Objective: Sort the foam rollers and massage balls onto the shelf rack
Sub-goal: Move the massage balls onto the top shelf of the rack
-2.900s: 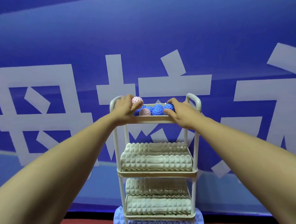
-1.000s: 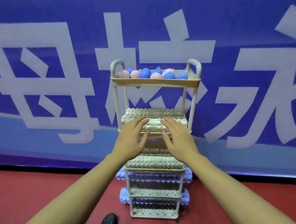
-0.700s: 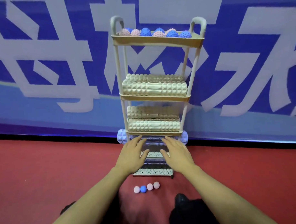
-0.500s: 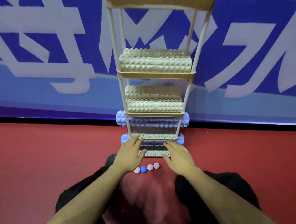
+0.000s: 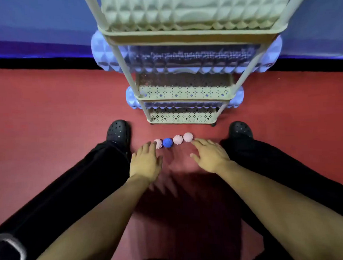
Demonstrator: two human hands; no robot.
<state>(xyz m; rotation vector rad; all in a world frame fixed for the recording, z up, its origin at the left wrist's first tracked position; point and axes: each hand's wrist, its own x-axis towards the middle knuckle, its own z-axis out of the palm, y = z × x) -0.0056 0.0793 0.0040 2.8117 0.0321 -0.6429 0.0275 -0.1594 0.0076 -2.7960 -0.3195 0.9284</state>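
The shelf rack (image 5: pixel 185 94) stood just beyond both hands, which had dropped from its lower tiers to the four massage balls (image 5: pixel 177 139) on the floor. Left hand (image 5: pixel 145 163) and right hand (image 5: pixel 211 155) hovered spread, holding nothing.

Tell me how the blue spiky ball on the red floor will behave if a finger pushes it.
The blue spiky massage ball is round, so it will probably roll on the red floor. Its short spikes may slow it and aid grip. It looks small and likely light. It sits between pink spiky balls, so a push could knock them.
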